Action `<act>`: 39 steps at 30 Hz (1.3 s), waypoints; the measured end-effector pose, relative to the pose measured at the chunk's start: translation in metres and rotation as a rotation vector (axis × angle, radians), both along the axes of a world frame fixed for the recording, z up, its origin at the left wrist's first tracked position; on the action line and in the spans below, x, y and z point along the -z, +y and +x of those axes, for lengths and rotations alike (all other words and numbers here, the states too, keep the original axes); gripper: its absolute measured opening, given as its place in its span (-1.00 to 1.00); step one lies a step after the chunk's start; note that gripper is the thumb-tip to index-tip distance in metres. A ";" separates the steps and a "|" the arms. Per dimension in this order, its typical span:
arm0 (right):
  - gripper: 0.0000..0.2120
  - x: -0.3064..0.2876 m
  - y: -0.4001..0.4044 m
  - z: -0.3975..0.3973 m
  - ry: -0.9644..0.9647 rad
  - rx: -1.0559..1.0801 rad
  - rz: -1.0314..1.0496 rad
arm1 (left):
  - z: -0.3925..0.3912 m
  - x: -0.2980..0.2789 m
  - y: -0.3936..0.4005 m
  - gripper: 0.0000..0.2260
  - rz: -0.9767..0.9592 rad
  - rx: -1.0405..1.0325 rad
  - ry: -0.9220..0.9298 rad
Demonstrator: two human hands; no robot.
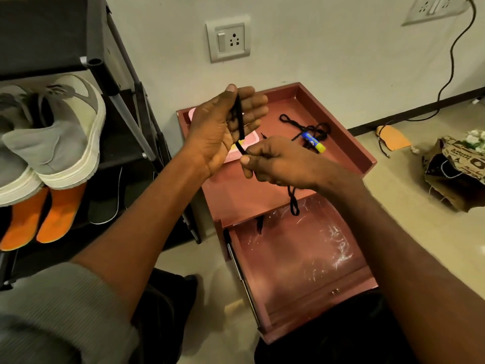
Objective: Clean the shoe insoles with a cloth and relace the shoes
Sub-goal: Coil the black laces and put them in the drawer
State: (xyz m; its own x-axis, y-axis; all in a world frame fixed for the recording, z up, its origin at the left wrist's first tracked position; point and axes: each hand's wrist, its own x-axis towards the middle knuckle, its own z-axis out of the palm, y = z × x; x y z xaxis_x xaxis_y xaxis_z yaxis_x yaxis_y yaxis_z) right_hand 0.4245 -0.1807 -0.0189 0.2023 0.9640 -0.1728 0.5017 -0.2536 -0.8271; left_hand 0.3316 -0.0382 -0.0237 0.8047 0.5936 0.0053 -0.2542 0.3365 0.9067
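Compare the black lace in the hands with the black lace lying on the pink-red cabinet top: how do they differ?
The held lace is pulled fairly straight between the left hand and right hand; the lying lace is loosely tangled. The held lace is lifted; the lying lace rests beside a blue-yellow tube. Both are black.

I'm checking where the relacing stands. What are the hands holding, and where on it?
A black shoelace: the right hand pinches it partway along, and its upper stretch runs across the left hand under the thumb.
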 end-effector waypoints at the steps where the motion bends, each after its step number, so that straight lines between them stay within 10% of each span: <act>1: -0.67 -0.003 -0.001 0.000 0.057 0.019 0.055 | -0.001 0.001 0.001 -0.66 0.147 -0.016 0.084; 7: -0.71 -0.013 -0.001 0.011 0.094 0.459 0.537 | -0.006 -0.004 0.002 -0.59 0.566 0.155 0.330; 11: -0.70 0.002 0.004 0.028 -0.166 0.632 0.476 | -0.005 -0.005 -0.001 -0.53 0.293 0.331 0.190; 17: -0.67 0.010 0.006 0.005 -0.166 0.041 -0.047 | 0.000 -0.005 0.007 -0.63 -0.242 0.157 -0.255; 24: -0.70 -0.017 -0.002 0.006 0.308 0.228 0.341 | -0.008 0.002 0.009 -0.57 0.629 0.095 0.323; 29: -0.70 0.000 0.002 0.023 0.036 0.512 0.428 | -0.007 -0.004 0.006 -0.45 0.189 0.353 0.206; 34: -0.68 0.016 0.008 0.017 -0.115 0.228 0.051 | -0.001 0.001 0.013 -0.60 -0.501 0.293 -0.293; 39: -0.71 0.003 0.006 0.003 -0.012 0.024 -0.031 | 0.003 0.007 0.022 -0.63 -0.195 -0.032 -0.202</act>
